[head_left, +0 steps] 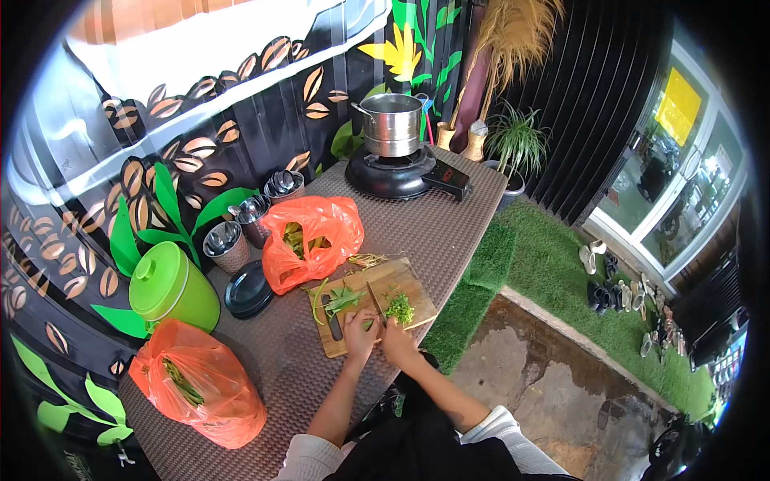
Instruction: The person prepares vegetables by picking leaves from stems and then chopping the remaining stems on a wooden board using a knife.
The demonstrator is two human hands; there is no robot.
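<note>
On a wooden cutting board (409, 280), my right hand (399, 343) is closed around the handle of a knife (374, 297), its blade pointing away from me. My left hand (360, 335) sits just left of it, fingers curled on some green stems or leaves that it partly hides. Finely chopped greens (399, 309) lie in a small heap right of the blade. To the left are loose green leaves (343, 299) and a long stem (318, 301). A few trimmed stalks (367, 260) rest at the board's far edge.
An orange plastic bag (337, 220) of greens stands behind the board; another orange bag (212, 401) is at the left front. Beyond are a green lidded container (180, 293), dark plates (250, 293), cutlery holders (228, 248) and a steel pot (393, 128) on a black stove (385, 175).
</note>
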